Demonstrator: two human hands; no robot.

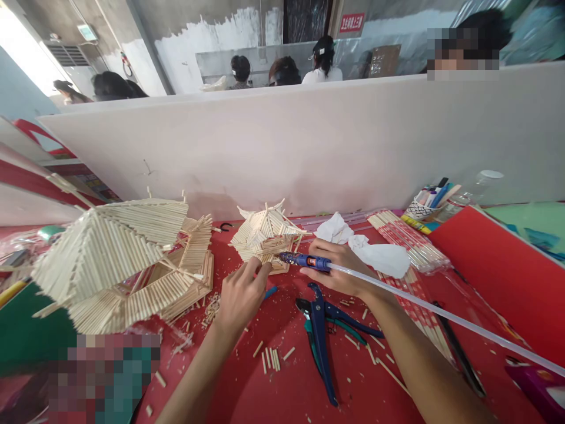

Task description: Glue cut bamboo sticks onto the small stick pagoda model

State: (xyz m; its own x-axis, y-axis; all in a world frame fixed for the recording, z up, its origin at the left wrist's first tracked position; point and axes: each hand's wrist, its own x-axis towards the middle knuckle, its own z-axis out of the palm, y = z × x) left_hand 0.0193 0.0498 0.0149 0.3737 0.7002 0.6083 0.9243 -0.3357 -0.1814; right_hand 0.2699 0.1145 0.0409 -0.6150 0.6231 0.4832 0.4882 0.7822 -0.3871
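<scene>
- R hand [338,253] grasping glue gun [302,259]; axis approx. sideways, tip L, at stick hut [256,227]
- L hand [242,290] front-left of hut; can't tell if gripping

Facing you, a pale partition [309,138] rose behind the red tabletop [256,394]; beyond stood a grey wall [216,26] patched with white, with a red sign [352,23]; bright light [15,35] glared at upper left.

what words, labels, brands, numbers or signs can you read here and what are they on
"卫生间请上三楼": red wall sign, the middle character blurred.
Red-and-white stick packets: print too small to read.
Blue glue gun: any marking too small to read.
</scene>
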